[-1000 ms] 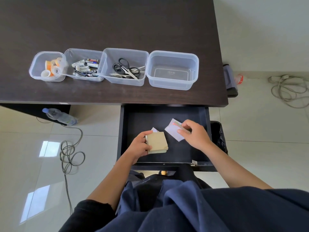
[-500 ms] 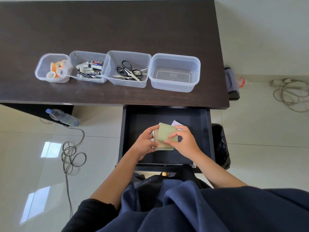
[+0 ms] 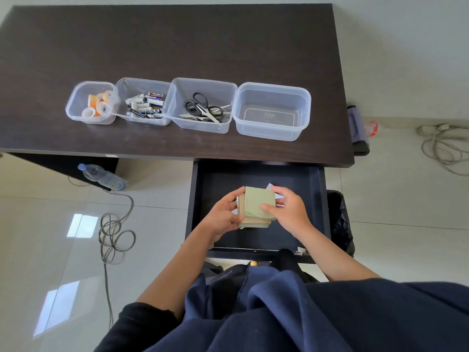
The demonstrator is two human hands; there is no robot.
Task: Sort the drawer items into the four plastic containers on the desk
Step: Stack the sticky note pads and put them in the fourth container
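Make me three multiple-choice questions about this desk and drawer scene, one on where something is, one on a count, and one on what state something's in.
1. Where do the scissors lie?
A. In the third container from the left
B. In the open drawer
C. On the floor

2. How many plastic containers stand on the desk?
A. Two
B. Four
C. Six

3. What is the state of the rightmost container?
A. Full of batteries
B. Lidded
C. Empty

Answers:
1. A, the scissors sit in the third container from the left.
2. B, four stand in one row.
3. C, only its bare clear floor shows, while the left hand and right hand hold the stack of sticky-note pads over the drawer.
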